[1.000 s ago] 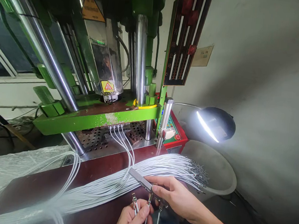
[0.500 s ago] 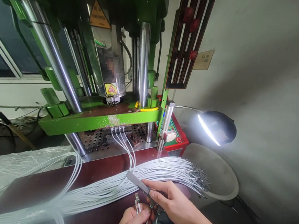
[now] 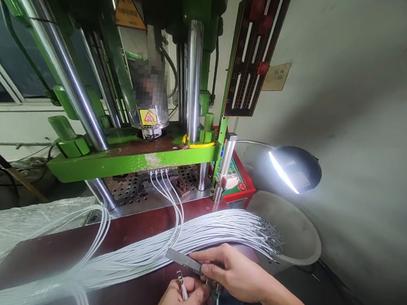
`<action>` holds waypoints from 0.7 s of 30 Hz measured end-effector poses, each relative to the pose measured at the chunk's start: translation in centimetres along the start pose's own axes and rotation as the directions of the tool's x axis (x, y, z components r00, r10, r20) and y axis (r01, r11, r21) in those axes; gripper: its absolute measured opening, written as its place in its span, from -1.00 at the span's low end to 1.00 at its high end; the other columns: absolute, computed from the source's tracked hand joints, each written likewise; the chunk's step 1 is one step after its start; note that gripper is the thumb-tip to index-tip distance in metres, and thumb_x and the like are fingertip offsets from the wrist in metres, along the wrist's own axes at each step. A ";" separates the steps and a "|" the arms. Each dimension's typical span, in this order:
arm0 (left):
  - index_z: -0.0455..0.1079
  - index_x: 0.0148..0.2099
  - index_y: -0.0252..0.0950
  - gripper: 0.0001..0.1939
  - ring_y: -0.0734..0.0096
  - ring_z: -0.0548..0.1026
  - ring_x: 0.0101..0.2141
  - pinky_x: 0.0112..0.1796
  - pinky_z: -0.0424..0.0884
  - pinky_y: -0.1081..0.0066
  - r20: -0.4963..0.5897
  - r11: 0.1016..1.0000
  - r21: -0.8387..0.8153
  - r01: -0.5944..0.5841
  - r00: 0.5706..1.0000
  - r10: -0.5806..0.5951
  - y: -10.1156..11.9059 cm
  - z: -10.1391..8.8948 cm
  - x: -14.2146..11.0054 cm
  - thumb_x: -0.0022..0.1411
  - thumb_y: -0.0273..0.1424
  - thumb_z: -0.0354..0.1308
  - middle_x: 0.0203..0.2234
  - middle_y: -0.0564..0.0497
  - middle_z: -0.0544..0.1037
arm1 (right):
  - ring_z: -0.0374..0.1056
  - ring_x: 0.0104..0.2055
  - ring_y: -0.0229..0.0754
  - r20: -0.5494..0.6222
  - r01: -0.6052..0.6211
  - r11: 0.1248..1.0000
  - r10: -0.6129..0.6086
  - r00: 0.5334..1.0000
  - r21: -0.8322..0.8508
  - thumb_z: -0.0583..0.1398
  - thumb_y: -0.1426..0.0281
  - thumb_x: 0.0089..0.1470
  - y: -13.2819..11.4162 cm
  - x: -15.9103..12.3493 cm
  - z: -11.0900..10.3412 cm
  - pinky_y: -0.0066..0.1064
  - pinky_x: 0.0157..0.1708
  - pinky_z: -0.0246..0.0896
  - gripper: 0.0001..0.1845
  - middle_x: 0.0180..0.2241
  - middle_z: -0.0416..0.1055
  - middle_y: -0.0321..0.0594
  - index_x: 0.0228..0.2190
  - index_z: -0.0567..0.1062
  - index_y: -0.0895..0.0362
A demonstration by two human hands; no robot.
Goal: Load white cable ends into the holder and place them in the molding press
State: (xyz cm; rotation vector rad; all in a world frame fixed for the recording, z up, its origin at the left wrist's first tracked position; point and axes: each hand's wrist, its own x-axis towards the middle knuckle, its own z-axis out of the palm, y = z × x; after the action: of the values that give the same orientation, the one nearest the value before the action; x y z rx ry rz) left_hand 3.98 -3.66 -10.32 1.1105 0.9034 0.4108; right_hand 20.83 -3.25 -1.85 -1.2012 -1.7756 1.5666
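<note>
At the bottom centre of the frame the right hand (image 3: 231,274) pinches a flat grey metal bar (image 3: 183,260) between thumb and fingers, the bar jutting left of the hand and lying just above the lower hand. The left hand (image 3: 179,302), half cut off by the bottom edge, is closed round a white wire (image 3: 183,292) whose small metal terminal (image 3: 179,276) stands up right under the bar, close to it; whether they touch cannot be told. Both hands sit at the near edge of the dark red table (image 3: 58,254), with little room between them. Across the table a thick bundle of white wires (image 3: 200,230) sweeps from lower left to right, its metal ends hanging over a grey tub (image 3: 298,240) beyond the table's right edge. Behind, a few wires (image 3: 172,197) climb into the green press (image 3: 132,161), its platen low over the perforated bed. A lit lamp (image 3: 292,169) glows at right before a bare wall.
</note>
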 end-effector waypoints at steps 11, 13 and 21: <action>0.38 -0.14 -0.36 -0.43 0.29 0.42 -0.32 -0.24 0.27 0.37 -0.166 0.984 -0.064 -0.164 0.974 0.152 0.1 -1.5 -1.4 0.06 0.06 0.07 -0.37 -0.13 0.50 | 0.24 -0.37 -0.30 -0.092 -0.069 0.980 0.087 0.992 0.186 0.07 0.24 0.13 2.1 0.0 -1.1 -0.47 -0.38 0.18 -0.58 -0.37 0.38 -0.24 0.04 0.35 0.01; 0.35 -0.14 -0.37 -0.43 0.34 0.42 -0.42 -0.32 0.30 0.38 -0.155 0.982 -0.102 -0.159 0.978 0.142 0.2 -1.3 -1.5 0.09 0.05 0.03 -0.46 -0.09 0.47 | 0.26 -0.33 -0.28 -0.097 -0.052 0.982 0.071 0.993 0.183 0.08 0.26 0.13 2.1 -0.1 -1.3 -0.46 -0.36 0.19 -0.58 -0.33 0.39 -0.24 0.04 0.35 0.02; 0.35 -0.26 -0.42 -0.47 0.62 0.25 -0.68 -0.62 0.14 0.55 -0.158 0.984 -0.057 -0.169 0.975 0.158 0.6 -1.1 -1.4 0.06 0.02 0.11 -0.56 -0.01 0.42 | 0.30 -0.23 -0.22 -0.054 0.029 0.988 -0.021 0.998 0.154 0.06 0.34 0.14 0.8 -0.1 -1.0 -0.41 -0.22 0.16 -0.62 -0.26 0.44 -0.26 0.01 0.38 0.01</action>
State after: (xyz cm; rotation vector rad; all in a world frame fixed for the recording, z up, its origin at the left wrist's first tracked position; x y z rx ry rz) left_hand 2.36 -3.73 -9.41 1.1029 0.9274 0.6669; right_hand 21.92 -2.80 -2.39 -1.1311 -1.5983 1.6119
